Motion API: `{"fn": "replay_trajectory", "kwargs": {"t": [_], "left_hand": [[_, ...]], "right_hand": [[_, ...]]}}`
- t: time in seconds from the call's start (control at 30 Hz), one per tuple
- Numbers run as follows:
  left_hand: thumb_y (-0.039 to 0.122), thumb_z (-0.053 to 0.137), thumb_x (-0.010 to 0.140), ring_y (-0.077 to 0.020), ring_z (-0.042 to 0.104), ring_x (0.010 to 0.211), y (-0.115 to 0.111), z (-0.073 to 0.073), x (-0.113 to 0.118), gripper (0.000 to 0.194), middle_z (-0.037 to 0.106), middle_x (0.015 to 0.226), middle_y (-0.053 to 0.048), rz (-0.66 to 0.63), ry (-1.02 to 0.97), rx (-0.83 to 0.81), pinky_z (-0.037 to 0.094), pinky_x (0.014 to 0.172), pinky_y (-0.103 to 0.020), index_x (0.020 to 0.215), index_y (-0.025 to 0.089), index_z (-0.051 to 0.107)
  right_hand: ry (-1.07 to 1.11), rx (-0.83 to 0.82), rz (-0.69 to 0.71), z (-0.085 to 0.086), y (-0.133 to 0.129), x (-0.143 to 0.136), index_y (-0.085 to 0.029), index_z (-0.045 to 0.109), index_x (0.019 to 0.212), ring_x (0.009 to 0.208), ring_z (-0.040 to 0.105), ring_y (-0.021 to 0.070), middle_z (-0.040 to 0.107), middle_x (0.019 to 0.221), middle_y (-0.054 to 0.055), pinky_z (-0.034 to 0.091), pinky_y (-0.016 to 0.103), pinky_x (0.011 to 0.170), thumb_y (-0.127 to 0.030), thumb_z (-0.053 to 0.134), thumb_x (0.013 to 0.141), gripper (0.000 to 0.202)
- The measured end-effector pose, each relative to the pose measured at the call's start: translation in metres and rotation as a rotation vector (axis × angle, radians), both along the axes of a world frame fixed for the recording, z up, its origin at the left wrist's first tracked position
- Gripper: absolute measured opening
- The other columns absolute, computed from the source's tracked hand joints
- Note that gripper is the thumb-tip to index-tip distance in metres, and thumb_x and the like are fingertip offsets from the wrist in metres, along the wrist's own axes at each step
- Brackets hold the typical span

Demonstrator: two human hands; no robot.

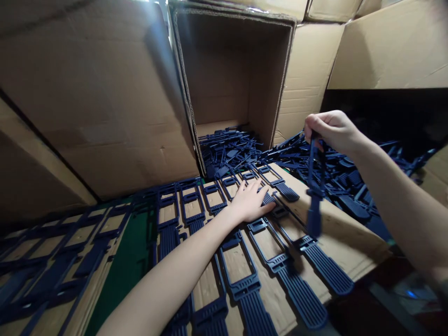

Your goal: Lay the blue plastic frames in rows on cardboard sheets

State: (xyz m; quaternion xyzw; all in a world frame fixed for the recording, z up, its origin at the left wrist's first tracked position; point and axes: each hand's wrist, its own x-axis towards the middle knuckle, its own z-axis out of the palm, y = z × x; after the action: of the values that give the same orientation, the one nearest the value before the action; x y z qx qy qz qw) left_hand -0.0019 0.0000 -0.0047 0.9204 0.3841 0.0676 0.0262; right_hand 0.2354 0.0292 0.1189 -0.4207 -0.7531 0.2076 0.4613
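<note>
Brown cardboard box (217, 79) holds dark-blue plastic pcs (229, 151); R hand (331, 128) pinches 1 long dark-blue pc (314, 214), L hand (250, 200) spread over laid-out pcs (304, 296).

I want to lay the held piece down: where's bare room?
On the right cardboard sheet, between the rightmost laid-out pieces and the loose heap. Also the green strip, between that and the left sheet. Crowded: around the left hand.

- Tan board (338, 228): dark blue frames (303, 298) lie in rows across it.
- Left hand (249, 201), fingers spread, lies over frames toward the board's far end.
- Right hand (331, 128) pinches a hanging frame (314, 217) above the board's right side.
- Open carton (220, 79) beyond the board, with heaped parts (229, 154) inside.
- Loose pile (350, 175), right of the board.
- Green strip (128, 261), left of the board.
</note>
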Motion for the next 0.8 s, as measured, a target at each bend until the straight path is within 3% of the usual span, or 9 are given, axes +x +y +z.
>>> {"fn": "replay_trajectory", "kwargs": {"t": [0.1, 0.23, 0.37, 0.47, 0.6, 0.8], "left_hand": [[0.058, 0.028, 0.093, -0.0295, 0.02, 0.141, 0.0, 0.0, 0.001, 0.062, 0.025, 0.152, -0.016, 0.003, -0.003, 0.007, 0.013, 0.113, -0.054, 0.139, 0.017, 0.037], [0.057, 0.031, 0.092, -0.0293, 0.019, 0.142, 0.001, -0.002, 0.002, 0.063, 0.024, 0.153, -0.016, 0.007, -0.005, 0.002, 0.012, 0.114, -0.054, 0.14, 0.016, 0.036], [0.057, 0.031, 0.092, -0.029, 0.018, 0.142, 0.0, -0.001, 0.003, 0.065, 0.022, 0.153, -0.017, 0.017, 0.009, -0.006, 0.011, 0.115, -0.052, 0.141, 0.015, 0.035], [0.058, 0.029, 0.092, -0.0295, 0.017, 0.142, 0.0, 0.0, 0.002, 0.068, 0.023, 0.153, -0.019, 0.018, 0.018, -0.017, 0.01, 0.115, -0.052, 0.142, 0.012, 0.034], [0.06, 0.028, 0.092, -0.0297, 0.018, 0.142, 0.0, 0.001, 0.002, 0.069, 0.022, 0.153, -0.019, 0.021, 0.028, -0.014, 0.009, 0.115, -0.052, 0.139, 0.01, 0.038], [0.057, 0.03, 0.092, -0.0288, 0.017, 0.142, 0.0, -0.001, 0.002, 0.064, 0.023, 0.153, -0.016, 0.021, 0.003, -0.02, 0.009, 0.115, -0.052, 0.141, 0.016, 0.035]], "right_hand": [[-0.069, -0.016, 0.032, -0.005, 0.003, 0.003, -0.017, 0.048, 0.053, 0.032, 0.03, 0.004, 0.04, 0.038, -0.004, 0.021, 0.019, 0.036, -0.068, 0.045, 0.083, 0.059], [-0.425, -0.101, 0.103, -0.016, 0.006, -0.001, -0.016, 0.048, 0.048, 0.037, 0.031, 0.005, 0.035, 0.039, -0.005, 0.02, 0.021, 0.039, -0.065, 0.055, 0.078, 0.057], [-0.712, -0.099, 0.277, -0.039, 0.015, -0.016, -0.016, 0.046, 0.046, 0.043, 0.026, 0.0056, 0.031, 0.044, -0.006, 0.018, 0.023, 0.043, -0.061, 0.06, 0.076, 0.055], [-0.792, -0.058, 0.328, -0.058, 0.022, -0.025, -0.015, 0.058, 0.054, 0.047, 0.031, 0.0071, 0.039, 0.047, -0.005, 0.022, 0.023, 0.046, -0.061, 0.058, 0.076, 0.051], [-0.769, 0.007, 0.252, -0.069, 0.022, -0.027, -0.017, 0.066, 0.068, 0.053, 0.044, 0.0107, 0.056, 0.057, -0.001, 0.031, 0.023, 0.052, -0.056, 0.055, 0.08, 0.043], [-0.667, -0.003, 0.03, -0.066, -0.007, -0.01, -0.02, 0.067, 0.072, 0.058, 0.052, 0.0142, 0.062, 0.063, 0.002, 0.037, 0.025, 0.057, -0.051, 0.055, 0.081, 0.034]]}}
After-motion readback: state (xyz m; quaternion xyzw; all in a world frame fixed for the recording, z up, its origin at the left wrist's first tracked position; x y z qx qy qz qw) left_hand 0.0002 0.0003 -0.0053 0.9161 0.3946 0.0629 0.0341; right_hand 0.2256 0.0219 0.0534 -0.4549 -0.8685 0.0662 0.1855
